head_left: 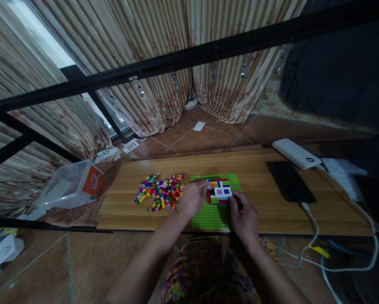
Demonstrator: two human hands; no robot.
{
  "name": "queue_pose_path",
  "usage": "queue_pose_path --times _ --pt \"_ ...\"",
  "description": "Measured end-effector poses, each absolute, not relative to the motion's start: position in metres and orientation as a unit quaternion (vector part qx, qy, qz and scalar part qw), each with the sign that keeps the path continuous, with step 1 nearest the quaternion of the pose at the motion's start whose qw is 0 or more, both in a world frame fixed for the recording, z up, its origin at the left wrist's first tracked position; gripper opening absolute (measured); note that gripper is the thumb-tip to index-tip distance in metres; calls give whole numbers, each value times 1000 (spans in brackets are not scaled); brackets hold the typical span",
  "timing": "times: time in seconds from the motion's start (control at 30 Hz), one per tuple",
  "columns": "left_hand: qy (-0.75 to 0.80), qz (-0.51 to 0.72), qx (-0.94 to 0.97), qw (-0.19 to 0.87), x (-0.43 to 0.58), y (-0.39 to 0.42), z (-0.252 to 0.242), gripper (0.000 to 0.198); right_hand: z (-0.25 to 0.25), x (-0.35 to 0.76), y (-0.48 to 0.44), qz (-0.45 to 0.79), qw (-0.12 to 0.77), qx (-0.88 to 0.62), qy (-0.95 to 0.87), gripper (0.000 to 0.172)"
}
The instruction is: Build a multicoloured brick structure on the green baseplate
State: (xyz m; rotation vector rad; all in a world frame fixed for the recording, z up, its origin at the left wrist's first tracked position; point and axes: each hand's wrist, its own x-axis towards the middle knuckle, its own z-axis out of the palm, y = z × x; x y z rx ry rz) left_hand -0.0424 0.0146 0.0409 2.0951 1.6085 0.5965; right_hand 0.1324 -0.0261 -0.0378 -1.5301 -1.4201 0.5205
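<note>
A green studded baseplate (208, 219) lies on the wooden board. Over its middle is a toy brick build (220, 192) with white, blue, red and orange pieces; whether it is pressed onto the plate cannot be made out. My left hand (194, 196) has its fingers pinched together at the build's left edge, and anything between the fingertips is hidden. At the lower right corner of the build, the thumb and curled fingers of my right hand (244, 215) grip its edge. Left of the plate spreads a loose pile of small coloured bricks (160, 192).
A black phone (290, 181) and a white power bank (295, 154) with cables lie on the right of the wooden board (119, 215). A clear plastic box (69, 185) with an orange label stands beyond its left end. A dark metal bar (176, 61) crosses above.
</note>
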Motion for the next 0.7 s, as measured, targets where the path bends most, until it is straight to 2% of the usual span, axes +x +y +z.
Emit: queue_pose_path --times 0.23,0.7 --pt "611 125 759 189 -28 18 43 26 -37 132 -26 202 475 -624 -587 37" --pt "624 109 756 166 -22 16 45 19 -34 131 -26 195 474 -623 -590 36"
